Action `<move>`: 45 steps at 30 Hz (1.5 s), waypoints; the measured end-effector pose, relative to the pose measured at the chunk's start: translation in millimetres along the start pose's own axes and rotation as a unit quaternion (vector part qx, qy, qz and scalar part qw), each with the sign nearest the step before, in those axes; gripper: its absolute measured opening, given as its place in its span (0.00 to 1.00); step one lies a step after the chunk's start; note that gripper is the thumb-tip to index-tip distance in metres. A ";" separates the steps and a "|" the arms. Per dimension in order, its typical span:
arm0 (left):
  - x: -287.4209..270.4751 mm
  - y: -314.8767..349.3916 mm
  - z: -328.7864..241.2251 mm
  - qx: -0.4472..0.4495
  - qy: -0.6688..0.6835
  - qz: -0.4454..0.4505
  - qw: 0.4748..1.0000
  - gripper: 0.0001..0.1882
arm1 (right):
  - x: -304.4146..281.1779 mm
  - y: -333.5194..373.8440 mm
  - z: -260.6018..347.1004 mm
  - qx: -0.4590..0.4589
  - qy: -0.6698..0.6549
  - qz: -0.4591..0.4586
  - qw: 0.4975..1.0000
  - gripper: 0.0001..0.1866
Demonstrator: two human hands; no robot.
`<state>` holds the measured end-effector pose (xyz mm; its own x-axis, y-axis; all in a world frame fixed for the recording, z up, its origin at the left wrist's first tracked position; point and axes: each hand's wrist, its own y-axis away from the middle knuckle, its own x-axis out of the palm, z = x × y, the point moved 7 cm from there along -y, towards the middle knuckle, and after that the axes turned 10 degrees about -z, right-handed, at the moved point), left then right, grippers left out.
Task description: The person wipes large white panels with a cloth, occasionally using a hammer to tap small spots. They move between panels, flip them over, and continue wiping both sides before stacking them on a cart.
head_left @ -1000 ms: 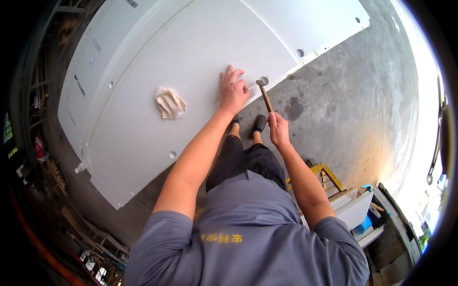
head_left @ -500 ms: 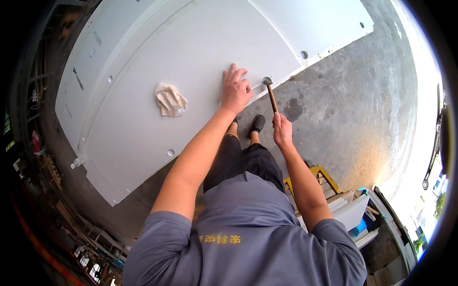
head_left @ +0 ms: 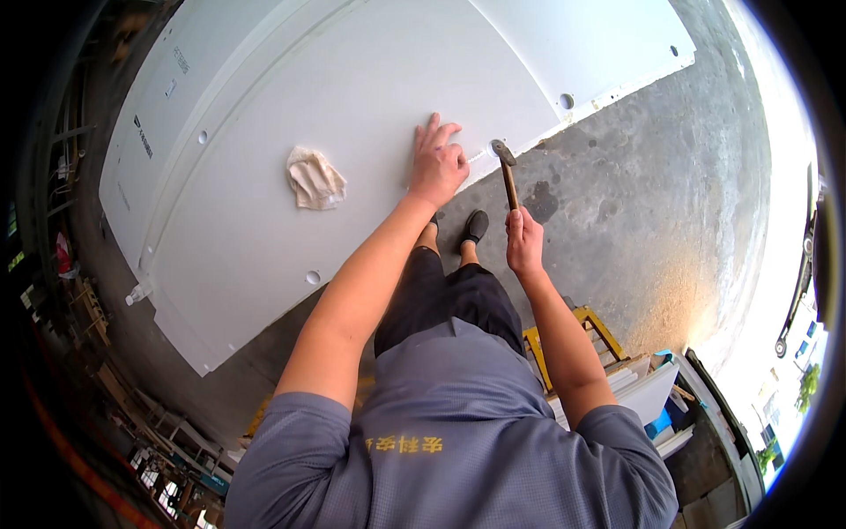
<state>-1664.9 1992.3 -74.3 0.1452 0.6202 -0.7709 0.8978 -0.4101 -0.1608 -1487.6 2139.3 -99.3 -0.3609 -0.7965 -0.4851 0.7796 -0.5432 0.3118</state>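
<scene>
right hand (head_left: pixel 525 242): fingers closed round the lower handle of a hammer (head_left: pixel 510 183). hammer lies forward of those fingers, long axis pointing ahead, leaning slightly left, head farthest. left hand (head_left: pixel 438 169): fingers partly spread over white panel (head_left: pixel 370 115); cannot tell whether anything is gripped.

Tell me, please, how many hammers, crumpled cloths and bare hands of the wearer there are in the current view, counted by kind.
Hammer: 1
Crumpled cream cloth, on the white panel: 1
Bare hands, left hand and right hand: 2
Total: 4
</scene>
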 end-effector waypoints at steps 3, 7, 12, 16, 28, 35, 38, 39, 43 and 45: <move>1.6 0.1 -0.5 0.004 0.001 0.000 1.000 0.06 | -5.5 -3.9 1.5 -0.020 0.043 -0.018 0.999 0.24; 2.0 0.6 -0.7 0.002 -0.001 0.001 1.000 0.05 | -14.6 -5.3 19.8 -0.036 0.035 -0.020 0.999 0.21; 3.0 0.9 -1.0 0.004 -0.001 0.004 1.000 0.05 | -12.3 -8.2 5.9 -0.043 0.071 -0.001 0.997 0.21; -1.9 1.3 4.3 0.025 0.006 0.031 0.999 0.06 | -17.7 -7.1 16.0 -0.110 0.073 -0.027 0.991 0.24; -5.0 1.9 8.3 0.040 0.020 0.024 0.999 0.06 | -13.4 -9.5 7.6 -0.130 0.088 0.019 0.987 0.21; -6.2 3.3 7.3 0.042 0.033 0.022 0.998 0.07 | -7.9 -7.3 11.8 -0.177 0.072 -0.016 0.981 0.26; -4.9 5.1 9.7 0.034 0.031 0.044 0.998 0.08 | -4.4 -11.5 -2.5 -0.078 0.077 0.017 0.994 0.26; -5.2 1.7 11.6 0.033 0.035 0.040 0.998 0.08 | -12.0 -7.5 17.0 -0.125 0.017 -0.016 0.992 0.27; -7.9 2.6 8.4 0.027 0.043 0.052 0.997 0.07 | 0.1 -20.0 -9.5 -0.081 0.091 0.029 0.992 0.28; -6.8 -5.3 10.8 0.030 0.038 0.051 0.998 0.07 | -12.5 -17.0 6.5 -0.118 0.072 -0.009 0.990 0.28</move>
<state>-1675.2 1983.0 -74.9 0.2670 0.6211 -0.7369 0.8507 -0.5112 -0.1226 -1499.7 2156.7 -93.2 -0.3122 -0.7323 -0.6053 0.8776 -0.4663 0.1115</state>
